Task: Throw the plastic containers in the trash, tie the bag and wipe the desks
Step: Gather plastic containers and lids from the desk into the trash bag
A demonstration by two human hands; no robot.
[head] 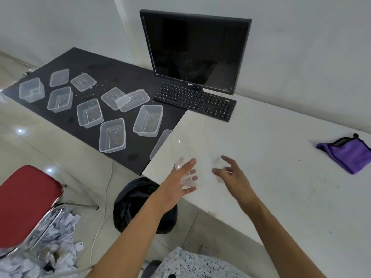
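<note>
Left grip (176, 187) is spread wide, thumb up & fingers fanned, w/ a clear container (187, 178) blurred right at its fingertips over the near corner of the white desk (271, 167). Can't tell if it's pinched or only touched, too smeared. Right grip (234, 177) hovers just beside it, fingers apart & loose, holding nothing, prob. there to steady or catch the tub. Black trash bag (136, 199) sits on the floor right under that desk corner, which makes sense: a short drop from the edge into the bag. It looks untied, though the mouth isn't clear from here. Most of the other containers (112, 135) lie scattered on the black desk (128, 73) to the left, mostly single w/ two overlapping, so each likely needs its own pick. One more pokes out where the two desks meet. Purple cloth (349, 153) lies bunched at the white desk's far right, well apart from both hands, prob. parked for the wipe step. Monitor (196, 51) & keyboard (196, 101) sit at the back, the keyboard straddling both desks. Task looks early.
</note>
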